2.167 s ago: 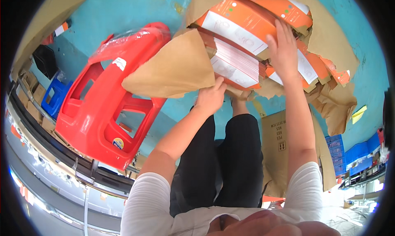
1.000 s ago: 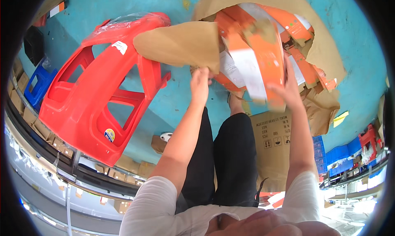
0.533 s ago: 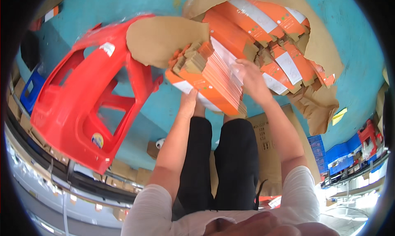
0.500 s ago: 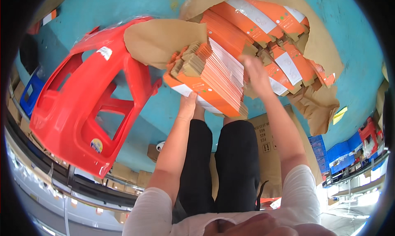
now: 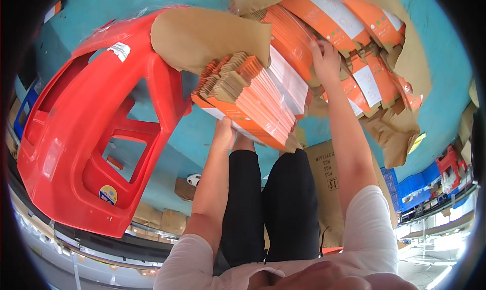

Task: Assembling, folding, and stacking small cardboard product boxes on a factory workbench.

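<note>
My left hand (image 5: 224, 133) is closed on the lower edge of a bundle of flat-folded orange cartons (image 5: 248, 105), whose brown inner flaps fan out at the far left end. The bundle rests tilted above my knees. My right hand (image 5: 327, 63) reaches to the edge of a second stack of orange folded cartons (image 5: 288, 37), fingers apart and touching or very near it. More orange cartons (image 5: 372, 19) with white labels lie to its right, inside torn brown wrapping paper (image 5: 415, 62).
A large red plastic stool (image 5: 91, 138) lies on its side at the left, with a brown paper flap (image 5: 207, 37) over its upper edge. A brown cardboard box (image 5: 324, 173) stands beside my right leg. Blue crates (image 5: 415, 183) sit farther right on the turquoise floor (image 5: 167, 173).
My right hand has moved away from the held bundle, up to the stack in the wrapping. The bundle in my left hand has shifted slightly left and down. The view has shifted a little.
</note>
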Tool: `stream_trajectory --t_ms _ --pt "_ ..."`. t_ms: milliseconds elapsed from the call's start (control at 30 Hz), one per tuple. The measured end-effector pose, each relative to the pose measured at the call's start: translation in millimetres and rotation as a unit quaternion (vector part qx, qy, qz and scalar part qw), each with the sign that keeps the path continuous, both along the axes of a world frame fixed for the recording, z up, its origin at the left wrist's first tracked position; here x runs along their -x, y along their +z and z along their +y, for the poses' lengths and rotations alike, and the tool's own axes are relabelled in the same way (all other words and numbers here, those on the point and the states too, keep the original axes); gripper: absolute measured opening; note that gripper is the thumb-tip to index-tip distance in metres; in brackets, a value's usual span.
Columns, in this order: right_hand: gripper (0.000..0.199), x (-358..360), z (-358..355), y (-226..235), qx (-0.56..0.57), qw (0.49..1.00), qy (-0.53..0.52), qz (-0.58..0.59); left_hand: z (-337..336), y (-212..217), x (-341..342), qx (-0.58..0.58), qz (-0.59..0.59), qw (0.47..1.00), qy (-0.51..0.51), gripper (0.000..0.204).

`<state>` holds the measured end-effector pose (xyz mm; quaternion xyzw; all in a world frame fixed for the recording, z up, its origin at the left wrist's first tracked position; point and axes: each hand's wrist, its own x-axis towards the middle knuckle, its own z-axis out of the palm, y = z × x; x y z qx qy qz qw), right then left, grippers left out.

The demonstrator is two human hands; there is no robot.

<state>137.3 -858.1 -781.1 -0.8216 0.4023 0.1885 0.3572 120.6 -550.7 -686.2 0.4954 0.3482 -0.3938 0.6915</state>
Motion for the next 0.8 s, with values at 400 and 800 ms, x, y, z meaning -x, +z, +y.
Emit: stream_trajectory --t_ms 400,800 --pt "0.062 -13.1 10.7 13.2 -0.160 0.986 0.007 0.045 39.9 -26.6 -14.9 0.038 -0.005 0.996 0.077 0.091" --pt "0.069 -33.6 -9.2 -8.8 -0.472 0.863 -0.144 0.108 28.1 -42.3 -13.0 0.077 0.037 0.990 0.116 0.077"
